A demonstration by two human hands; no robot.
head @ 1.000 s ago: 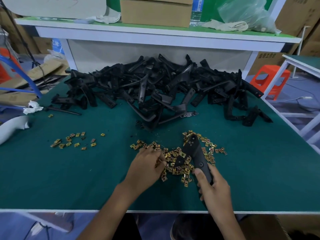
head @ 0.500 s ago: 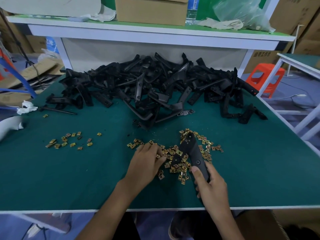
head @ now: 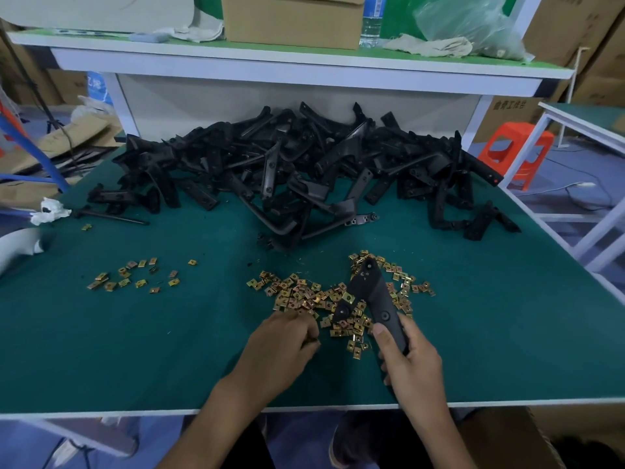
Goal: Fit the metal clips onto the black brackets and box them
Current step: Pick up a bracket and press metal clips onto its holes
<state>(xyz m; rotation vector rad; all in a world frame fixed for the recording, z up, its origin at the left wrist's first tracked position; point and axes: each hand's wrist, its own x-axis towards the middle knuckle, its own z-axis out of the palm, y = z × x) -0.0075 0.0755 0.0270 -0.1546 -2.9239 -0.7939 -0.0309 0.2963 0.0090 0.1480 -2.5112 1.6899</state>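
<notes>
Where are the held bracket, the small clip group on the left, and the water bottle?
held bracket [head: 371, 292], head view, middle of its arm
small clip group [head: 123, 273], head view, a central clip
water bottle [head: 371, 27], head view, its lower body

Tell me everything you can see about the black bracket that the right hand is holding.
The black bracket looks like matte plastic. It is a long flat arm with a shorter branch forking to its left, and each has a round hole. It points away from the person. The right hand grips its near end. Its far part is over the pile of gold-coloured metal clips on the green table.
</notes>
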